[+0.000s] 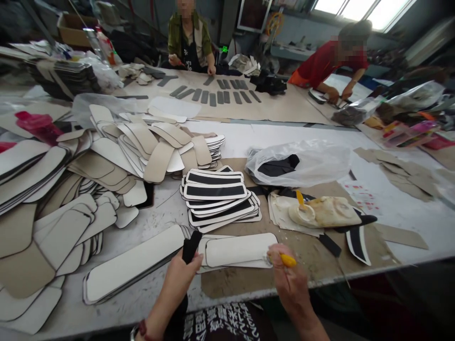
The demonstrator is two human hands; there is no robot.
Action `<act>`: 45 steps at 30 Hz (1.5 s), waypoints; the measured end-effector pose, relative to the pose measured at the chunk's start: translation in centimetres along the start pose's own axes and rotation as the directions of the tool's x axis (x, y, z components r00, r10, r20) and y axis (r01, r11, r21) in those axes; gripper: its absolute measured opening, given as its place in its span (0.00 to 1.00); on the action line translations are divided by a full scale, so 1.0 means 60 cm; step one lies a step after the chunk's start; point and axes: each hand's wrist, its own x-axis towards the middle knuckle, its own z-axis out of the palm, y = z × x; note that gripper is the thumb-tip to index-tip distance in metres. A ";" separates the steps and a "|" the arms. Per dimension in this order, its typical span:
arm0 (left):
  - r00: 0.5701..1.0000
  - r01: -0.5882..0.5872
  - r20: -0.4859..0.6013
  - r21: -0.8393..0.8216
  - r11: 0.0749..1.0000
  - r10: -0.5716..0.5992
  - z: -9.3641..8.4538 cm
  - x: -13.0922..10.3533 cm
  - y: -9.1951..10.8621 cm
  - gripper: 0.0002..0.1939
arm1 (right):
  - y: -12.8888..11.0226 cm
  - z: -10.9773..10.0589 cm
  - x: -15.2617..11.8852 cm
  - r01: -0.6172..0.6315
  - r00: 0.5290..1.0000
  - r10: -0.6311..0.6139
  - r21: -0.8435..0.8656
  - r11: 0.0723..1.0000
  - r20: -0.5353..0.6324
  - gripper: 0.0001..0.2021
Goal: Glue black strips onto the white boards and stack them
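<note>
My left hand (177, 277) is closed around black strips (192, 245) that stick up between thumb and fingers. In my right hand (289, 277) is a yellow-handled brush (287, 260), its tip at the right end of a long white panel (238, 250). Under that panel lie more of the same kind. To the left, a stack of long white panels (137, 263) lies at a slant. Behind my hands is a pile of white panels with black strips on them (216, 192). A stained plastic glue container (327, 211) with a yellow tool (300, 199) in its opening lies on its side at the right.
Heaps of beige and white panels (152, 142) cover the left side. A clear plastic bag (320, 163) with black pieces lies behind the container. Across the table, one person (192, 42) handles dark strips and another in red (330, 66) bends over papers.
</note>
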 end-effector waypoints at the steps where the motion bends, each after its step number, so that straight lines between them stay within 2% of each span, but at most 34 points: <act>1: 0.997 0.048 0.064 -0.069 0.996 -0.044 -0.004 -0.008 0.008 0.16 | -0.009 0.008 0.003 -0.028 0.998 0.025 0.058 0.998 0.054 0.11; 3: 0.978 0.120 0.190 -0.193 0.974 -0.083 -0.009 -0.025 0.023 0.15 | -0.029 0.024 0.010 -0.093 0.982 0.066 0.151 0.984 0.176 0.12; 6: 0.936 0.098 0.351 -0.300 0.949 0.015 -0.010 -0.047 0.040 0.16 | -0.064 0.050 0.020 -0.152 0.939 0.068 0.230 0.961 0.337 0.13; 8: 0.890 0.073 0.449 -0.320 0.945 0.083 -0.008 -0.056 0.045 0.16 | -0.085 0.067 0.027 -0.219 0.899 0.084 0.275 0.936 0.429 0.14; 12: 0.798 0.092 0.592 -0.303 0.948 0.112 -0.002 -0.063 0.046 0.17 | -0.108 0.093 0.041 -0.488 0.787 0.229 0.353 0.798 0.573 0.17; 14: 0.768 0.107 0.628 -0.316 0.943 0.124 0.001 -0.063 0.043 0.17 | -0.110 0.097 0.044 -0.501 0.794 0.235 0.385 0.775 0.561 0.15; 17: 0.742 0.129 0.655 -0.349 0.928 0.143 0.001 -0.059 0.034 0.19 | -0.103 0.091 0.044 -0.390 0.859 0.183 0.381 0.838 0.477 0.15; 21: 0.747 0.204 0.658 -0.362 0.910 0.094 -0.001 -0.054 0.016 0.22 | -0.085 0.078 0.037 -0.268 0.903 0.131 0.300 0.916 0.408 0.15; 23: 0.744 0.232 0.663 -0.372 0.899 0.083 0.002 -0.052 0.011 0.22 | -0.077 0.076 0.033 -0.246 0.904 0.119 0.273 0.930 0.411 0.15; 27: 0.731 0.264 0.678 -0.382 0.885 0.075 0.014 -0.047 0.011 0.20 | -0.067 0.076 0.033 -0.257 0.875 0.115 0.249 0.934 0.470 0.14; 30: 0.716 0.289 0.697 -0.357 0.888 0.047 0.015 -0.045 0.011 0.19 | -0.051 0.069 0.036 -0.234 0.906 0.131 0.220 0.947 0.403 0.16; 32: 0.733 0.300 0.681 -0.330 0.895 0.005 0.009 -0.044 0.008 0.20 | -0.034 0.061 0.037 -0.253 0.928 0.184 0.186 0.949 0.323 0.17; 35: 0.770 0.323 0.632 -0.273 0.906 -0.084 -0.004 -0.045 0.002 0.20 | -0.008 0.049 0.036 -0.305 0.930 0.268 0.119 0.945 0.252 0.18; 40: 0.775 0.342 0.613 -0.202 0.918 -0.154 -0.016 -0.050 -0.010 0.22 | 0.025 0.032 0.031 -0.371 0.923 0.360 0.062 0.926 0.137 0.18; 42: 0.803 0.349 0.573 -0.225 0.910 -0.166 -0.012 -0.050 -0.016 0.23 | 0.038 0.022 0.030 -0.419 0.906 0.415 0.031 0.907 0.085 0.19; 45: 0.868 0.366 0.437 -0.244 0.898 -0.235 0.001 -0.046 -0.021 0.22 | 0.063 0.005 0.024 -0.484 0.872 0.483 -0.018 0.875 0.078 0.20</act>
